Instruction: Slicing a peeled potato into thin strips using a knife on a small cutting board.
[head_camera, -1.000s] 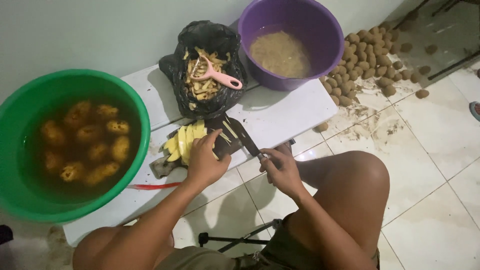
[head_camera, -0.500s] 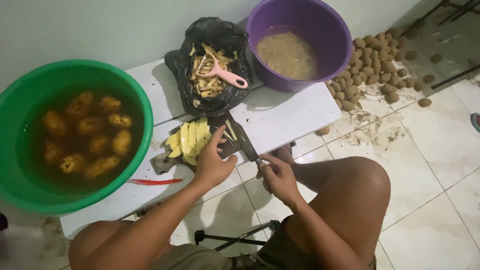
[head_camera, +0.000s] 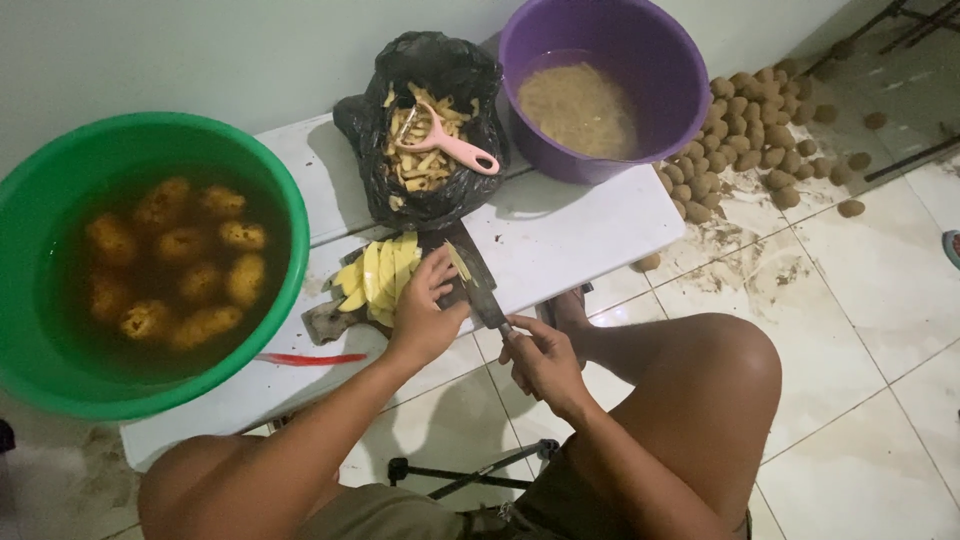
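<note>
Potato slices (head_camera: 382, 280) are steadied on a dark cutting board (head_camera: 330, 318) by the left hand (head_camera: 425, 315) – the knife (head_camera: 478, 295) gripped in the right hand (head_camera: 540, 360) – fingertips best kept curled back, strips cut evenly.

Low white table (head_camera: 570, 235), green basin (head_camera: 60, 190), purple basin (head_camera: 680, 90), black bag (head_camera: 440, 200), cutting board (head_camera: 330, 318)

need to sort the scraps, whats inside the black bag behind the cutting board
The black bag lies open, holding pale yellow peel strips with a pink peeler lying on top. Whatever is deeper beneath the strips is covered and cannot be seen.
</note>
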